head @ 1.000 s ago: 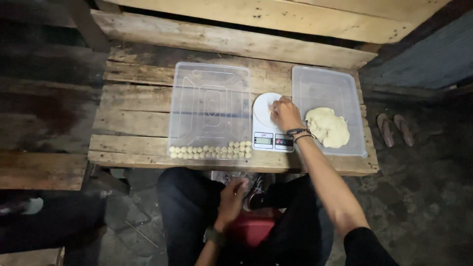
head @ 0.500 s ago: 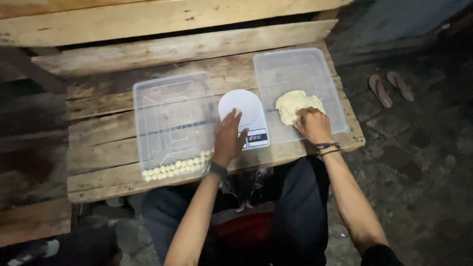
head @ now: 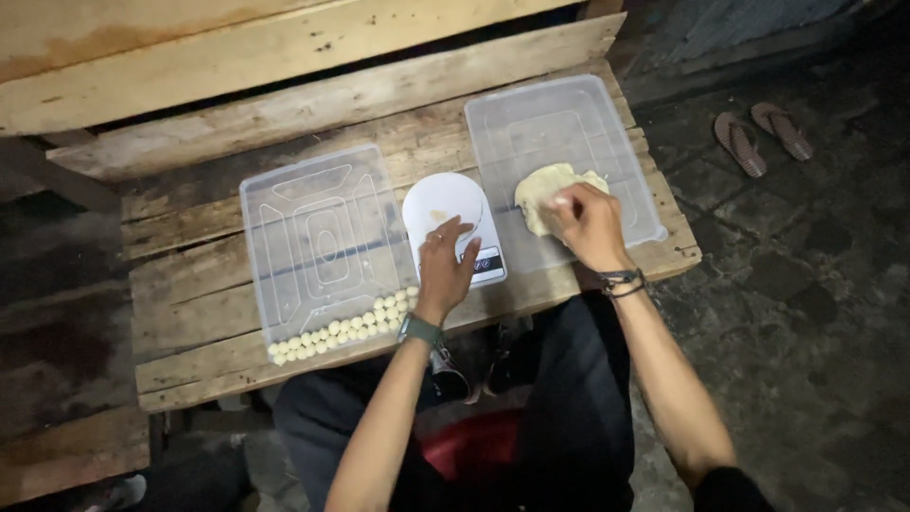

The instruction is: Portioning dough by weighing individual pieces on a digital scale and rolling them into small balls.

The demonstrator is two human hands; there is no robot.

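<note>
Nearest us, our left hand lies flat on the white kitchen scale, fingers loosely spread and gripping nothing; half a second ago it rested in much the same place. Beside it, a row of small dough balls lines the near edge of the left clear tray. Our right hand presses into the dough lump in the right clear tray, fingers curled narrowly, pinching the dough; a second ago this hand was at the scale. Beyond, on the stone floor, lie two sandals.
</note>
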